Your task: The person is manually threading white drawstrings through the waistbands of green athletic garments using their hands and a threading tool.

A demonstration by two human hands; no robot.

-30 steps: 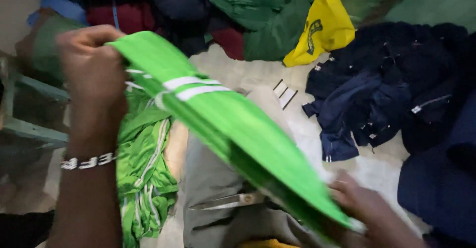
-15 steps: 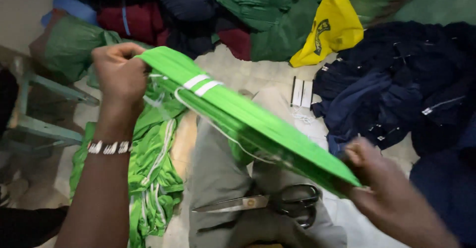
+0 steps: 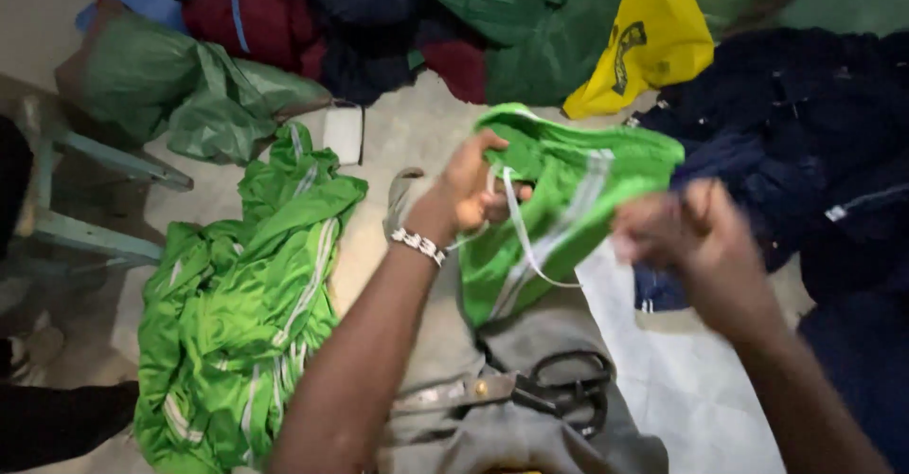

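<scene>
Two hands are up over the lap. Green garment is pinched in the left hand, fingers closed on its bunched top edge beside a loose white cord. Right hand is blurred at the garment's right end; whether anything is gripped there cannot be told. Scissors are left lying on the lap below, untouched. Step judged: garment being gathered or folded. Next move calls for a firm right-hand hold. Green pile is stacked at left.

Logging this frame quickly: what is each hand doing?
Left hand: closed on the green garment.
Right hand: blurred, at the garment's edge; grip cannot be told.
</scene>
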